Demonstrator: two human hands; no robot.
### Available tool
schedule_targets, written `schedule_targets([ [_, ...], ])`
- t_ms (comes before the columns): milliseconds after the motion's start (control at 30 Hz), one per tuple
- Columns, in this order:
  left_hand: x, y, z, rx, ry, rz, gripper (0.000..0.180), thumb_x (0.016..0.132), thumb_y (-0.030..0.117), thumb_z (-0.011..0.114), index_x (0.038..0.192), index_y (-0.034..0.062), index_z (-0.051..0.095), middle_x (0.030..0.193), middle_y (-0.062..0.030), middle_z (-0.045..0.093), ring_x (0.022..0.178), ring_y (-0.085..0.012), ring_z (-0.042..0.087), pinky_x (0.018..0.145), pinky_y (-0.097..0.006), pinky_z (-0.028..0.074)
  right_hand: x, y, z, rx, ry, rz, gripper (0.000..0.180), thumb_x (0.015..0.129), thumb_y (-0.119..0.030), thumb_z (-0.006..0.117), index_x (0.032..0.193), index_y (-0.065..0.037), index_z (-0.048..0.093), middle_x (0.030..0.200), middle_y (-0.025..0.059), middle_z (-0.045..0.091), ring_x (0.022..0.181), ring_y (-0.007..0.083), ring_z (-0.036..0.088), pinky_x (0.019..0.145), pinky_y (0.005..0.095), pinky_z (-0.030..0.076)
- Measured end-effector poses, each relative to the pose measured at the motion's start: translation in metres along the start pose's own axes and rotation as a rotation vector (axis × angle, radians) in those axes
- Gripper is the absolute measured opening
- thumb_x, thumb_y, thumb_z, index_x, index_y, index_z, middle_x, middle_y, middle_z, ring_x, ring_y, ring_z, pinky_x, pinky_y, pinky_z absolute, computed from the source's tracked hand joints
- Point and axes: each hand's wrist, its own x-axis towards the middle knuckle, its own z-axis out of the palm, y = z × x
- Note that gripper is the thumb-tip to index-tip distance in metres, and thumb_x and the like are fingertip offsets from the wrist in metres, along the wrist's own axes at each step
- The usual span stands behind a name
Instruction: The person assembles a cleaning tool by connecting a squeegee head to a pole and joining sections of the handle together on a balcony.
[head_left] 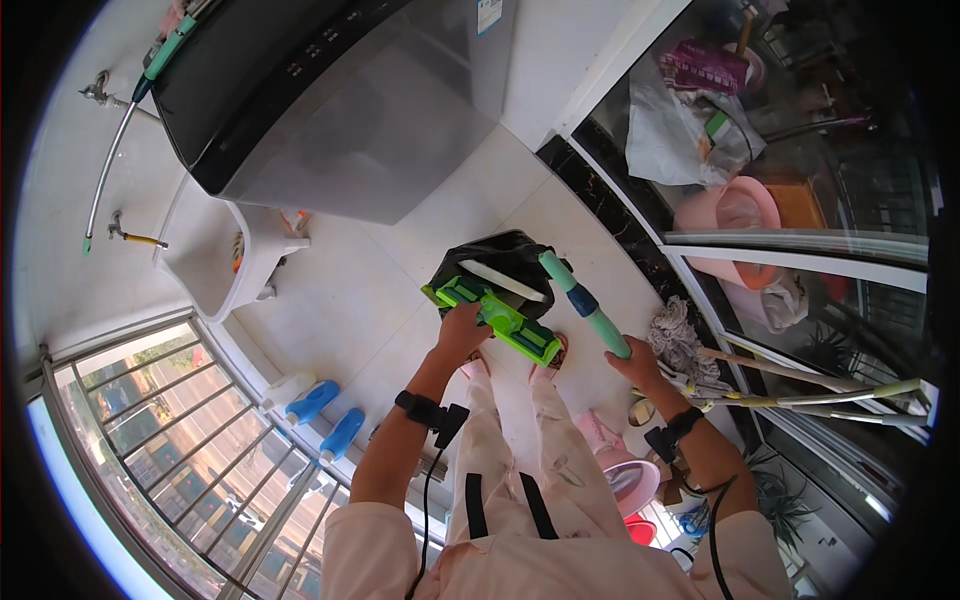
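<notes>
Place: above the pale tiled floor [360,300], in front of the person's legs, is a flat mop [500,315] with a green head and a teal handle [590,308].
Left hand: the left hand [462,328] is closed on the near edge of the green mop head, fingers curled over it.
Right hand: the right hand [636,362] is wrapped around the handle, below its blue collar.
Mop position: the head is lifted off the floor and tilted, just over a black bag [495,262] that stands open under it; the handle runs from the head down to the right hand.
Handling: I judge the mop as light and stiff, plastic head and thin tube. The head seems hinged, so it can swing; one hand on the head and one on the tube keeps it steady. The smooth tube may slip if wet.
Surface: the floor tiles are glossy and look slippery.
Room: a narrow balcony with a washing machine [340,100], a white sink [225,265], blue-capped bottles [330,415] by the barred window, a string mop [680,340] and a pink basin [735,215] behind the sliding glass door.
</notes>
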Motion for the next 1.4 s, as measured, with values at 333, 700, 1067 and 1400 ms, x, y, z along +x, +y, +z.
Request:
schedule_targets([
  [333,0.068,-0.014,0.048,0.256,0.013,-0.006,0.034,0.064,0.025,0.064,0.086,-0.0004,0.057,0.083,-0.0210,0.057,0.082,-0.0372,0.057,0.073,-0.044,0.047,0.007,0.015,0.010,0.063,-0.034,0.032,0.028,0.071,-0.026,0.068,0.079,-0.001,0.058,0.063,0.0153,0.057,0.059,0.0318,0.056,0.057,0.0379,0.045],
  [700,0.091,-0.039,0.087,0.393,0.168,-0.154,0.034,0.071,0.023,0.070,0.092,0.0036,0.051,0.095,-0.0156,0.054,0.091,-0.0304,0.056,0.075,-0.037,0.049,0.015,0.029,0.028,0.047,-0.093,0.072,0.027,0.072,-0.024,0.068,0.077,-0.001,0.056,0.061,0.0126,0.054,0.055,0.0234,0.052,0.055,0.0352,0.043],
  [1067,0.028,0.025,0.087,-1.203,0.376,-0.285,0.029,0.092,0.021,0.052,0.110,-0.0014,0.051,0.102,-0.0128,0.059,0.087,-0.0210,0.058,0.079,-0.033,0.047,0.027,-0.007,0.060,-0.136,-0.042,-0.025,0.032,0.068,-0.029,0.071,0.077,-0.004,0.052,0.063,0.0158,0.055,0.064,0.0363,0.056,0.056,0.0432,0.043],
  [1400,0.029,0.048,0.035,-1.945,0.177,-0.237,0.022,0.091,0.029,0.052,0.087,0.0074,0.048,0.073,-0.0046,0.049,0.070,-0.0192,0.050,0.069,-0.034,0.043,0.010,-0.003,0.031,-0.200,-0.410,-0.097,0.036,0.068,-0.032,0.072,0.082,-0.004,0.056,0.061,0.0109,0.055,0.056,0.0264,0.055,0.055,0.0361,0.044],
])
